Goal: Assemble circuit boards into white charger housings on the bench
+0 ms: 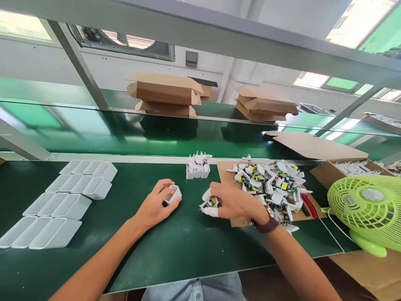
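My left hand (158, 205) is wrapped round a small white plastic housing (176, 193), its open end turned up to the right. To the right, my right hand (227, 200), with white covers on thumb and fingertip, pinches a charger circuit board (213, 202) that has a yellow part and white pieces on it. A gap of bare table separates the two hands. Beyond them stands a short row of white housings (198, 171) with plug parts poking out of their tops. A heap of similar circuit boards (272, 184) lies to the right, partly behind my right hand.
Rows of empty white housings (59, 205) lie on the green table at left. Red-handled pliers (309, 205) rest beside the heap on cardboard (224, 167). A green fan (366, 209) and an open carton (332, 173) stand at right. Flat boxes (166, 92) sit on the shelf.
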A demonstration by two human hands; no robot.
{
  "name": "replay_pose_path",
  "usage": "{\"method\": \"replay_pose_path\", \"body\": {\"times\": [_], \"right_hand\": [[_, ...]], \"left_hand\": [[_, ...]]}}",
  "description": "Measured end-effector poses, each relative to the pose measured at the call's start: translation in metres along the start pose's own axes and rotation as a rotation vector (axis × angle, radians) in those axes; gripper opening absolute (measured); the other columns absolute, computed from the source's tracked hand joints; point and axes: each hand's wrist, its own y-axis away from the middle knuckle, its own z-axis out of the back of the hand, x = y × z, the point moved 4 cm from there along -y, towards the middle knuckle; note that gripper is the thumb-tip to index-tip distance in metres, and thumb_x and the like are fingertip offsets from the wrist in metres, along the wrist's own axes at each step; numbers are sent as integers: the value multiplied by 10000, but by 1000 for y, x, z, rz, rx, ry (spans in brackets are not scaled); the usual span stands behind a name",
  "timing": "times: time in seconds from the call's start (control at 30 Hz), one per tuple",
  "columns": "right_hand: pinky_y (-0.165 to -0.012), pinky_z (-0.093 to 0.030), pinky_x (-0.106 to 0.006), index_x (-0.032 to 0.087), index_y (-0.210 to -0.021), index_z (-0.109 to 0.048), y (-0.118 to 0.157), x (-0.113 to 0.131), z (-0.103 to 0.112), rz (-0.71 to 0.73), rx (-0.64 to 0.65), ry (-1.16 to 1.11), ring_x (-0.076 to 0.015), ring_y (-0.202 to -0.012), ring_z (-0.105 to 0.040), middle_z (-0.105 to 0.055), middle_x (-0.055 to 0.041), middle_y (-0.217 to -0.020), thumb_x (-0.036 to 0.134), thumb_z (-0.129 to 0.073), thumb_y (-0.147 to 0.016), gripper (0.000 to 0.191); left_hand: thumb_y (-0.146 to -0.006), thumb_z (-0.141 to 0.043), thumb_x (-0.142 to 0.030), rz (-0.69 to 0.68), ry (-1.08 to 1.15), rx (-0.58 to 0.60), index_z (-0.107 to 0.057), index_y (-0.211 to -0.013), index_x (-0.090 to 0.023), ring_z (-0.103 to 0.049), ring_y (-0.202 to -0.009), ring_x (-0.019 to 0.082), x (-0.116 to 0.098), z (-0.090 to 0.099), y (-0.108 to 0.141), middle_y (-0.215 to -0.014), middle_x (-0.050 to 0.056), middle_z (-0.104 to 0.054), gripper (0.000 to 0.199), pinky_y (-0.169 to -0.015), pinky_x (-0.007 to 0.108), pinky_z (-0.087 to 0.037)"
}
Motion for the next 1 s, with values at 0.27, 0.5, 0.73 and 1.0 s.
{"method": "replay_pose_path", "body": {"times": [0.27, 0.5, 0.73, 1.0], "right_hand": [[-762, -530, -327, 152, -1044, -677, -16, 5, -27, -71, 23, 89, -218, -865, -670, -695, -88, -1025, 95, -625, -915, 150], [-619, -573, -220, 192, -911, -661, 66, 10, -38, -196, 565, -702, -121, -598, -718, -743, 14, -758, 151, -477, -1006, 211], [-1129, -482, -577, 217, -1235, -653, 85, -18, -8, -270, -434, -9, -318, -1330, -595, -665, -140, -1344, 221, -475, -1022, 278], [-1069, -536, -555, 191, -1431, -511, 49, 21, -50, 2, -295, -23, -338, -1327, -571, -569, -191, -1457, 421, -603, -1009, 489]], "left_hand": [[-935, -628, -374, 56, -1, 55, -629, -849, -213, -661, -1028, 193, 7, 2, 2, -1154, 90, -636, 182, -811, 281, -596], [-944, -616, -398, 55, 55, 114, -668, -884, -212, -670, -1053, 207, 3, -5, 6, -1195, 94, -626, 203, -881, 315, -608], [-953, -624, -384, 41, 66, 125, -677, -928, -208, -697, -980, 182, 3, -8, 8, -1206, 86, -626, 185, -858, 293, -611], [-927, -651, -393, 105, 45, 140, -683, -1038, -222, -674, -1114, 230, 3, -9, 7, -1233, 98, -634, 206, -954, 352, -601]]}}
